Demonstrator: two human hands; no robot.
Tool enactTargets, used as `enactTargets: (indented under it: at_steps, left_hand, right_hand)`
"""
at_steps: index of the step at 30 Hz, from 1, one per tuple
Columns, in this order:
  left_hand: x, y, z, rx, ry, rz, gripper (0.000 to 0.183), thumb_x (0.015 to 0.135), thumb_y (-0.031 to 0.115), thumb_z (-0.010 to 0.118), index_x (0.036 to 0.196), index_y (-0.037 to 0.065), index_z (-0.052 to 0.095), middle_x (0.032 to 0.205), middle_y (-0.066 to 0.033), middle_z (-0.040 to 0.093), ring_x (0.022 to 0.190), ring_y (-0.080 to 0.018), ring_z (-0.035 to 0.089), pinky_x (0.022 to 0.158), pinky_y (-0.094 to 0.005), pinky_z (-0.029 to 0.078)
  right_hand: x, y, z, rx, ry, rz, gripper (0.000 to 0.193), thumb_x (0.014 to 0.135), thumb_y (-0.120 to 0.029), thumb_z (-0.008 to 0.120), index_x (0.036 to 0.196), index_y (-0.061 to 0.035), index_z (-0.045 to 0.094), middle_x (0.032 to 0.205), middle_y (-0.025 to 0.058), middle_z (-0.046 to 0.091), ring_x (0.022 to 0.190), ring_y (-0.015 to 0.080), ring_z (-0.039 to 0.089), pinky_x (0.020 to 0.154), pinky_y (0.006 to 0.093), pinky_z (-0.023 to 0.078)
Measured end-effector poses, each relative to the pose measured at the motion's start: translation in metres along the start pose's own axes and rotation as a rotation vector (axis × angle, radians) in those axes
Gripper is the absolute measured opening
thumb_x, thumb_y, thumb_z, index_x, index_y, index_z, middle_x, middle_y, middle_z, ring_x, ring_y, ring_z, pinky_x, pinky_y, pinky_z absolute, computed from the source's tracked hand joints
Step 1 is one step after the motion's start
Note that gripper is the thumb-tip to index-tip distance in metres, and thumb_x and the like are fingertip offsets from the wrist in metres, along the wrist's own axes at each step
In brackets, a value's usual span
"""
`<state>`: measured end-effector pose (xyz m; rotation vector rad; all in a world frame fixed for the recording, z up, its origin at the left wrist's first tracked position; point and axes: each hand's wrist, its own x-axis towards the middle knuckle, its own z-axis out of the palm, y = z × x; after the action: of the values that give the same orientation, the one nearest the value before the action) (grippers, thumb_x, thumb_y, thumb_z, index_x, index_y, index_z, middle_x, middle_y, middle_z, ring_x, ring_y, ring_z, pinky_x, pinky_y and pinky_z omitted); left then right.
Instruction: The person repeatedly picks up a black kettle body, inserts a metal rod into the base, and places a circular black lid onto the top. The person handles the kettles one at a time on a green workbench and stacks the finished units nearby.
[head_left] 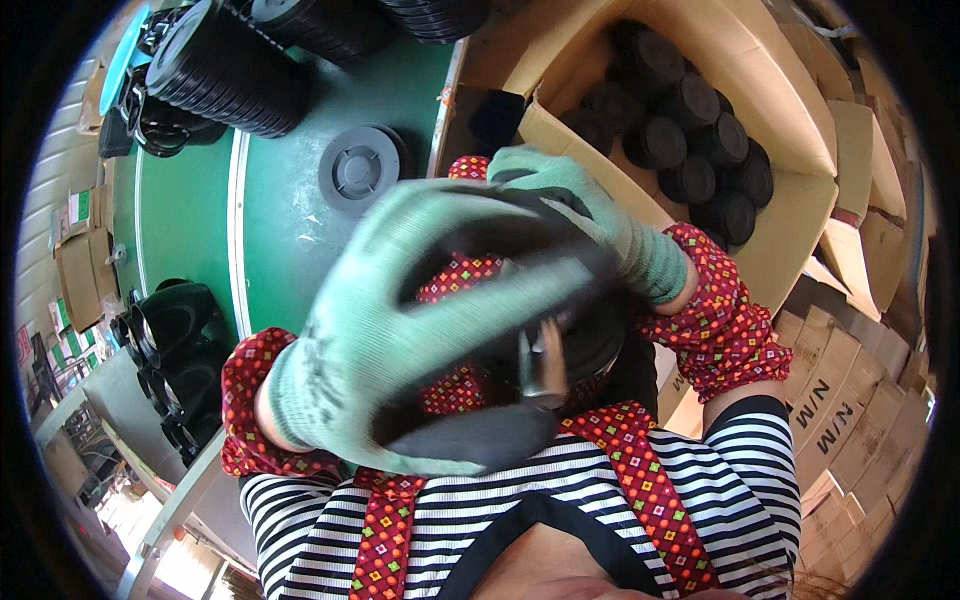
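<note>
In front of my chest is a dark round thing with a shiny metal piece on its near side; its kind is unclear behind my hands. My right hand, in a green knit glove, is closed over its far edge. Smeared by motion, my left hand wears a green glove with a dark palm. Its fingers and thumb are stretched apart around the metal piece, and red patterned cloth shows between the fingers. Beyond the hands, a black round lid-like disc with a raised centre lies on the green tabletop.
Tall stacks of black round parts stand at the far left of the table. An open cardboard box at the far right contains several black round pieces. Black glossy parts hang or stand at the left; closed cartons are piled right.
</note>
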<state>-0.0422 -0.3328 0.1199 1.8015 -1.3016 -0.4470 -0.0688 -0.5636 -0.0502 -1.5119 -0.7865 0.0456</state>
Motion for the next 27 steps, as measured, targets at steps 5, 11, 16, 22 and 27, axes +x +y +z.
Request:
enactTargets:
  at_steps: [5, 11, 16, 22, 27]
  left_hand:
    - [0.04, 0.014, 0.067, 0.029, 0.059, 0.046, 0.046, 0.082, 0.028, 0.078, 0.121, 0.003, 0.073, 0.114, -0.0151, 0.07, 0.108, -0.0347, 0.07, 0.097, -0.0455, 0.057]
    - [0.067, 0.03, 0.113, 0.556, -0.064, -0.123, 0.036, 0.084, 0.025, 0.064, 0.109, 0.0, 0.069, 0.098, -0.0165, 0.064, 0.09, -0.0315, 0.063, 0.079, -0.0452, 0.053]
    - [0.053, 0.037, 0.097, 0.257, 0.027, -0.053, 0.04, 0.078, 0.03, 0.071, 0.111, 0.007, 0.073, 0.104, -0.0122, 0.067, 0.097, -0.0298, 0.068, 0.089, -0.042, 0.057]
    - [0.008, -0.02, 0.063, -0.474, 0.069, 0.286, 0.034, 0.089, 0.039, 0.071, 0.089, 0.005, 0.074, 0.09, -0.0124, 0.07, 0.087, -0.0332, 0.07, 0.085, -0.0514, 0.057]
    - [-0.011, -0.039, 0.045, -0.863, 0.167, 0.112, 0.05, 0.101, 0.043, 0.058, 0.081, 0.0, 0.071, 0.082, -0.016, 0.069, 0.086, -0.0364, 0.071, 0.092, -0.0575, 0.053]
  right_hand:
    - [-0.05, -0.012, 0.013, 0.162, 0.207, 0.13, 0.033, 0.106, -0.018, 0.06, 0.134, -0.001, 0.062, 0.137, 0.0178, 0.059, 0.129, 0.0319, 0.059, 0.112, 0.0426, 0.046]
    - [-0.076, -0.081, 0.016, -0.096, 0.113, 0.307, 0.034, 0.102, -0.021, 0.062, 0.13, -0.0016, 0.062, 0.131, 0.0182, 0.061, 0.125, 0.0341, 0.06, 0.109, 0.0452, 0.046]
    - [-0.049, -0.067, 0.005, -0.19, 0.1, 0.232, 0.034, 0.099, -0.023, 0.064, 0.126, -0.002, 0.063, 0.126, 0.0185, 0.062, 0.121, 0.036, 0.06, 0.107, 0.0473, 0.046]
    - [-0.033, -0.037, 0.001, -0.203, -0.017, 0.12, 0.035, 0.096, -0.026, 0.067, 0.121, -0.0026, 0.064, 0.12, 0.0189, 0.063, 0.117, 0.0382, 0.06, 0.104, 0.0499, 0.045]
    - [-0.016, -0.067, -0.025, -0.433, -0.142, 0.225, 0.063, 0.065, -0.041, 0.09, 0.112, -0.0055, 0.065, 0.1, 0.0125, 0.061, 0.094, 0.0363, 0.059, 0.089, 0.0461, 0.046]
